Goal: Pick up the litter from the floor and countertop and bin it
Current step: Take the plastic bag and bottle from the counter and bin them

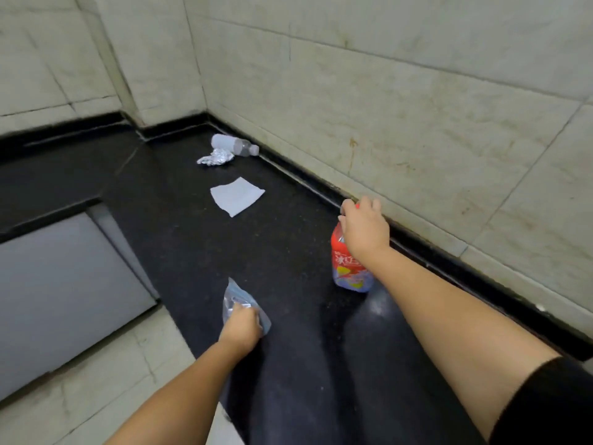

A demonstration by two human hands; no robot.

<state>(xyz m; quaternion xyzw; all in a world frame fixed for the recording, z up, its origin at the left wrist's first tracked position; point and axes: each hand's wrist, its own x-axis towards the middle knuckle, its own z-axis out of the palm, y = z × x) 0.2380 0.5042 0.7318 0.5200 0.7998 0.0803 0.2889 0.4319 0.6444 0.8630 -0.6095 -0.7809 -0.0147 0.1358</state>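
Note:
My right hand (364,228) is closed over the top of an upright red-labelled drink bottle (349,273) that stands on the black countertop (179,239) near the wall. My left hand (240,327) grips a crumpled clear plastic wrapper (236,300) low over the counter's front part. Farther along the counter lie a flat white paper napkin (236,195), a ball of crumpled foil (215,158) and a clear plastic water bottle (234,145) on its side in the corner.
Pale marble-tiled walls (385,91) rise behind and to the right of the counter, edged by a black skirting strip. A grey panel (61,284) is set below the counter edge at the left, with pale floor tiles (106,390) beside it.

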